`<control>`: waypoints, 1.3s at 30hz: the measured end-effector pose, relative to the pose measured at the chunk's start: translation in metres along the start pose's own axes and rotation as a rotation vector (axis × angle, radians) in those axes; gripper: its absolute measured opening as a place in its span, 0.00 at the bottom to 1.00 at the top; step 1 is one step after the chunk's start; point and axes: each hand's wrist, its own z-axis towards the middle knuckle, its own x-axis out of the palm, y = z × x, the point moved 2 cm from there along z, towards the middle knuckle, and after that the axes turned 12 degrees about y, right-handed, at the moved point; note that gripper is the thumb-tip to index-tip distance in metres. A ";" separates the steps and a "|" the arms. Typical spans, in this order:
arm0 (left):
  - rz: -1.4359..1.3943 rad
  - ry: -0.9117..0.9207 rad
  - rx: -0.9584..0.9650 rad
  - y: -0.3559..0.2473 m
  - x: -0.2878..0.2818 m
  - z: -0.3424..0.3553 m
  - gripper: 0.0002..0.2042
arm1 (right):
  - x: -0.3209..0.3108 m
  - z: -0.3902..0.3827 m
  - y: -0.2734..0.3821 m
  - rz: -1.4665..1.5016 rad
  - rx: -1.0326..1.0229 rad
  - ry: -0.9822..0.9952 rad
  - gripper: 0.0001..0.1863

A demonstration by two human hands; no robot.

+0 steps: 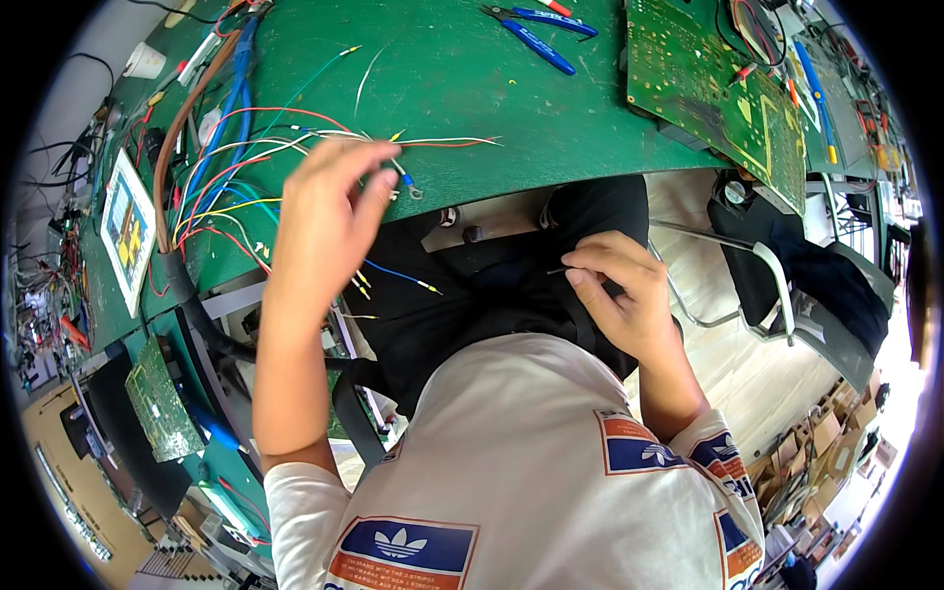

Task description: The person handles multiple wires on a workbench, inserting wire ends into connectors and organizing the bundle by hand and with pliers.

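My left hand (pixel 336 195) is over the near edge of the green table, among loose wire ends. Its thumb and forefinger stand apart; the other fingers are partly hidden. Just past the fingertips lies a ring terminal (pixel 413 187) with a blue sleeve. Red and white wires (pixel 457 143) run on to the right beyond it. Above my lap, my right hand (pixel 624 285) pinches a small thin dark piece (pixel 558 270), too small to name. Between the hands, a blue wire (pixel 401 275) with a yellow-sleeved end hangs over the edge.
A thick wire bundle (pixel 169 197) fans out at left, beside a propped picture card (pixel 128 231). Blue-handled cutters (pixel 539 44) lie at the back. A large green circuit board (pixel 718 93) overhangs the table's right edge. A chair (pixel 777 285) stands at right.
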 end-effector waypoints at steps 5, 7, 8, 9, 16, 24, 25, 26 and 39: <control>0.210 0.062 0.093 0.022 -0.003 0.025 0.08 | 0.003 -0.001 0.000 0.005 0.000 0.014 0.06; 0.262 0.098 0.088 0.020 0.003 0.031 0.07 | 0.003 -0.002 0.000 0.017 0.017 0.008 0.06; 0.279 0.107 0.082 0.020 0.003 0.033 0.06 | 0.003 -0.002 -0.001 0.022 0.019 0.004 0.06; 0.296 0.116 0.075 0.019 0.001 0.034 0.05 | 0.003 -0.003 -0.001 0.028 0.021 0.000 0.06; 0.339 0.115 0.088 0.015 -0.002 0.031 0.04 | 0.004 -0.007 -0.012 0.141 0.046 -0.035 0.05; 0.303 0.128 0.384 -0.023 -0.020 -0.011 0.08 | -0.005 -0.004 -0.024 0.994 0.103 -0.012 0.06; 0.296 0.136 0.422 -0.027 -0.020 -0.019 0.09 | -0.005 0.001 -0.022 1.080 0.142 0.011 0.05; 0.289 0.127 0.466 -0.030 -0.017 -0.027 0.11 | 0.001 0.005 -0.019 1.108 0.168 0.014 0.05; 0.141 0.122 0.278 -0.020 -0.003 -0.104 0.11 | 0.096 0.052 0.028 0.717 0.229 0.533 0.07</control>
